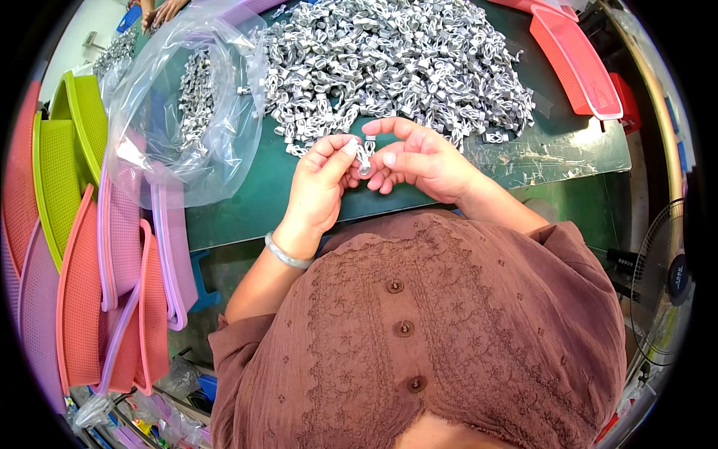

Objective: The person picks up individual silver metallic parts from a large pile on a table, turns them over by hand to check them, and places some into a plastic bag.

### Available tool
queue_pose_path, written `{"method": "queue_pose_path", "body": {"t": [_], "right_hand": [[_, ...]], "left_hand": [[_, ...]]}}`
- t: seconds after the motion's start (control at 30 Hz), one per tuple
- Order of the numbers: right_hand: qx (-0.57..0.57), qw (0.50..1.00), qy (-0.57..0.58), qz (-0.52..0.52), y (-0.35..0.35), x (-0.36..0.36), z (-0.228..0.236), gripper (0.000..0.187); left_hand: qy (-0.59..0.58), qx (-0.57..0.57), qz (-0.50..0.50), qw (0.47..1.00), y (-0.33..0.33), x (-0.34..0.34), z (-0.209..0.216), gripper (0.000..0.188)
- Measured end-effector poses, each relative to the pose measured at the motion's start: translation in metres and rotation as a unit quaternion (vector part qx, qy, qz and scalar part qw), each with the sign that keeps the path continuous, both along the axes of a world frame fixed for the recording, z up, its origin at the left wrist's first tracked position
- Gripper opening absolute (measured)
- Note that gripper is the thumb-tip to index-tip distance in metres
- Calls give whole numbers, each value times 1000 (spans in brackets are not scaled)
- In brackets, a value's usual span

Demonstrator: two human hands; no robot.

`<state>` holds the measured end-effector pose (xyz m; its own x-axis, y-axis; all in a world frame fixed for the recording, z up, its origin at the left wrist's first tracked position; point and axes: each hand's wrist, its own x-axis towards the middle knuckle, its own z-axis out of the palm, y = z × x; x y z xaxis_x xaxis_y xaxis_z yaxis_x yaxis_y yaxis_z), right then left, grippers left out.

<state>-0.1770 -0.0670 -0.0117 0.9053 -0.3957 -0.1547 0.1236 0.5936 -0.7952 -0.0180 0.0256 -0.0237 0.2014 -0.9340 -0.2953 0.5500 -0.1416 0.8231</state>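
In front of my chest, at the near edge of the green table [250,218], my left hand [320,178] pinches a small coiled cable bundle [363,159] between thumb and fingers. The bundle is grey and white, with looped strands. Close on its right is my right hand [434,161], thumb and index finger apart, the other fingers loosely curled near the bundle's lower end. Whether those curled fingers touch it is hard to make out. Just beyond both hands spreads a large heap of similar cable bundles [404,67].
A clear plastic bag [238,176] stands open on the left, with more bundles by it. Pink, purple and green baskets [56,172] are stacked at far left. A red basket [580,71] lies at the right, above a fan [654,284]. Another person's hands [166,11] show at top left.
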Motion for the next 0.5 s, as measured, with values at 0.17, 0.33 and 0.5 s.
{"method": "queue_pose_path", "body": {"t": [0.17,0.33,0.5], "right_hand": [[-16,999,41,-7,4,3,0,47],[-123,990,36,-57,4,6,-13,55],[-204,973,63,-87,8,8,-14,53]], "left_hand": [[-70,-72,13,995,-1,-4,-8,19],[19,-77,-4,997,0,-9,0,26],[51,-63,-17,997,1,-7,-5,26]]}}
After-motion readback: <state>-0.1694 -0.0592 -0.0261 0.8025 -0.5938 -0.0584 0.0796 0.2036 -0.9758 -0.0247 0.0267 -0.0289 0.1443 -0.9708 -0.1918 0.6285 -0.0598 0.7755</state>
